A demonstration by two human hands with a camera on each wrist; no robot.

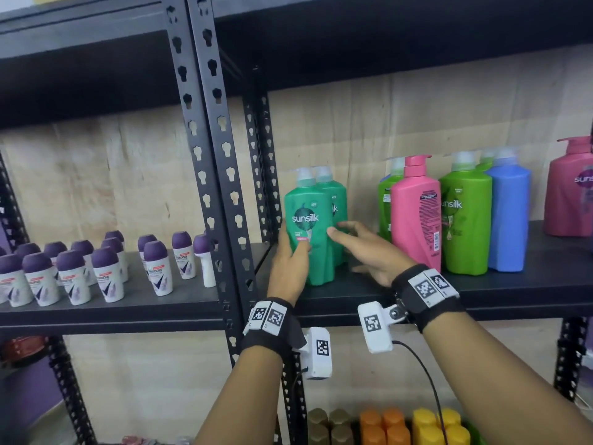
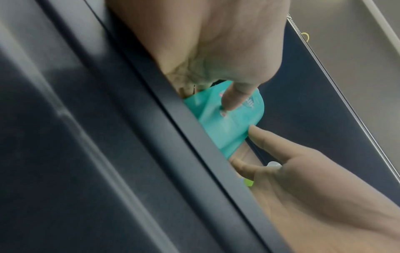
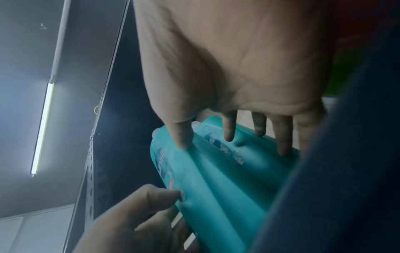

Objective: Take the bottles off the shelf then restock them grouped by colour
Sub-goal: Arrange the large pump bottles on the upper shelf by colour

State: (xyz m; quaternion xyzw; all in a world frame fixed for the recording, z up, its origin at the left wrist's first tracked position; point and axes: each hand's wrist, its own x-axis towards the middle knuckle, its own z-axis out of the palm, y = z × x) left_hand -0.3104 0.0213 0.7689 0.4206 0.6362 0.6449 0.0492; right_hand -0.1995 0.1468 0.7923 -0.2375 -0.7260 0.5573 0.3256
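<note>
Left hand (image 1: 290, 261) wrapping round the front teal bottle (image 1: 309, 232) on the shelf (image 1: 481, 284), thumb pressing its label. Right hand (image 1: 369, 248) spreading open, fingertips just touching both teal bottles.

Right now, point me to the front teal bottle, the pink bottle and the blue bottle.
front teal bottle (image 1: 305, 220): head view, on its front label.
pink bottle (image 1: 415, 207): head view, middle of its back label side.
blue bottle (image 1: 508, 216): head view, middle of its plain body.
</note>
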